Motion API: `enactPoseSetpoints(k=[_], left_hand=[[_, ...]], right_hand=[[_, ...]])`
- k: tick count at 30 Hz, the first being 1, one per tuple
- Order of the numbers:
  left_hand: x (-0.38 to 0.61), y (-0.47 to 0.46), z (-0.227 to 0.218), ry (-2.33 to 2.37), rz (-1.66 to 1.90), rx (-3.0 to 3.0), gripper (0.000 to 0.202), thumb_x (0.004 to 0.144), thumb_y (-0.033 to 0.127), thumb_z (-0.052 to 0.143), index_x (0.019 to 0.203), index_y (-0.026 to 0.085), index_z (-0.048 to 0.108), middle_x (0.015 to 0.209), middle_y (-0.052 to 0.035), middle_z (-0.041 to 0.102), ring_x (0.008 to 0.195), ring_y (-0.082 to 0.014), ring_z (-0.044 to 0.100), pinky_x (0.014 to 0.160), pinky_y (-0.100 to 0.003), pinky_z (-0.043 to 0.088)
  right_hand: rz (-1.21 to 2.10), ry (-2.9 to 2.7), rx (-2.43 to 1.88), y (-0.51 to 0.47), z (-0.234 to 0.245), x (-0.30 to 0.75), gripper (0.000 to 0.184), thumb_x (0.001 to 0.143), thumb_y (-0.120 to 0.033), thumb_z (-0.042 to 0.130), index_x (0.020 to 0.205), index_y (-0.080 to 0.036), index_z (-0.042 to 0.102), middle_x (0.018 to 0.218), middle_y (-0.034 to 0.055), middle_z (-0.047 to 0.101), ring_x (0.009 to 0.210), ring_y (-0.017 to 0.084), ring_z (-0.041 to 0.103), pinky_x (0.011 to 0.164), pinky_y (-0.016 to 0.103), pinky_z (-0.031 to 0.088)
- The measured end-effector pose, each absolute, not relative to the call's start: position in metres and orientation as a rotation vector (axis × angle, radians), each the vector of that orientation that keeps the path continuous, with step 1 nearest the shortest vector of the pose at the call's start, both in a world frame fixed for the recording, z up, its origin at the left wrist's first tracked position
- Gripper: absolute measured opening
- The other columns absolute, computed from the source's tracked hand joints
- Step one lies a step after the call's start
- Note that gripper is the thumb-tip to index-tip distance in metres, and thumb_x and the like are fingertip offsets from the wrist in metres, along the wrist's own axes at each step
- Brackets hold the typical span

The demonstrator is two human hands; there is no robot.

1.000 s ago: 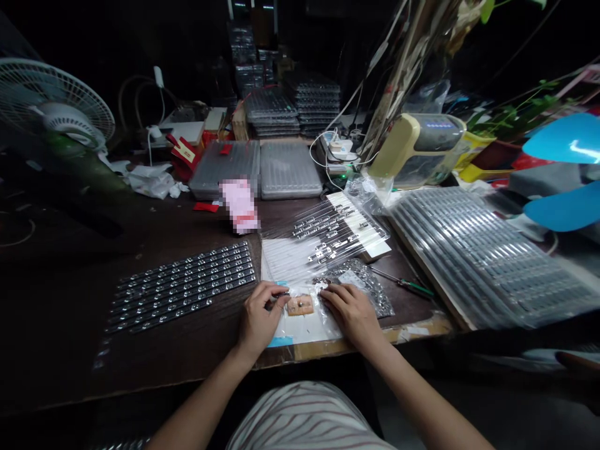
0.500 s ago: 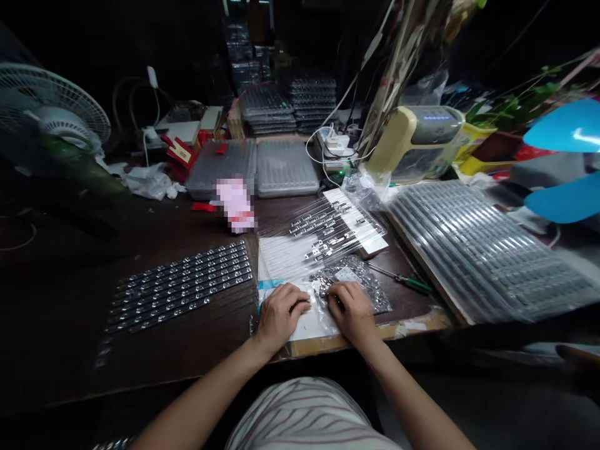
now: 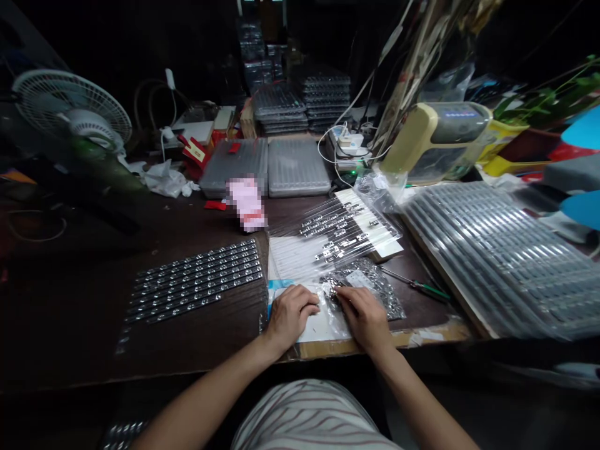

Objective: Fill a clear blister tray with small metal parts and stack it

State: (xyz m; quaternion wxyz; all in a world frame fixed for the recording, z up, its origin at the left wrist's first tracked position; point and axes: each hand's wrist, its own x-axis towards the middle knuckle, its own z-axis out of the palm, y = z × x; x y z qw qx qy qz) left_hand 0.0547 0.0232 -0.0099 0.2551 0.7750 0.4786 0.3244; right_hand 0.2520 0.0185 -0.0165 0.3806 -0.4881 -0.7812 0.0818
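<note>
My left hand (image 3: 293, 312) is curled over a white sheet (image 3: 319, 329), thumb near the forefinger; my right hand (image 3: 367, 314) is half-closed, fingertips at the clear plastic bag of silvery metal parts (image 3: 390, 297) on the dark brown desk (image 3: 187, 224); I cannot tell whether either grips anything.

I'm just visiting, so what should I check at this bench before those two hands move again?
1. Right hand at the bag of small metal parts: ok, fingertips by its left side.
2. Left hand over the white sheet: ok.
3. Something between the left fingertips: cannot tell, too small.
4. Green-handled tool clear of both hands: ok, lying right of the bag.
5. Metal pieces on the clear strips evenly spaced: not ok, they sit in uneven clusters.
</note>
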Motion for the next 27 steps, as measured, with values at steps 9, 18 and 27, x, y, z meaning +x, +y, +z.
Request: enactPoseSetpoints(k=[9, 18, 27], left_hand=[[0.057, 0.021, -0.008, 1.318, 0.863, 2.130, 0.008, 0.080, 0.015, 0.064, 0.083, 0.021, 0.068, 0.082, -0.0032, 0.066, 0.082, -0.0175, 0.059, 0.075, -0.030, 0.047], [-0.015, 0.028, 0.009, 1.696, 1.156, 2.011, 0.007, 0.082, 0.022, 0.063, 0.085, 0.022, 0.070, 0.085, -0.0021, 0.067, 0.084, -0.0174, 0.058, 0.078, -0.031, 0.045], [-0.096, 0.002, -0.010, 2.229, 0.968, 2.165, 0.010, 0.081, 0.029, 0.062, 0.081, 0.026, 0.071, 0.098, -0.0041, 0.062, 0.096, -0.0235, 0.052, 0.084, -0.038, 0.039]], right_hand=[[0.164, -1.999, -1.286, 0.017, -0.007, 0.230, 0.013, 0.089, -0.029, 0.057, 0.084, -0.021, 0.065, 0.076, 0.0022, 0.069, 0.072, 0.016, 0.061, 0.068, 0.029, 0.042], [0.256, -2.062, -1.245, 0.016, -0.010, 0.206, 0.017, 0.090, -0.031, 0.056, 0.082, -0.022, 0.068, 0.081, 0.0018, 0.070, 0.076, 0.015, 0.060, 0.071, 0.029, 0.037], [0.243, -2.089, -1.251, 0.017, -0.018, 0.197, 0.014, 0.089, -0.028, 0.057, 0.086, -0.025, 0.071, 0.090, 0.0015, 0.070, 0.081, 0.015, 0.058, 0.073, 0.030, 0.036]])
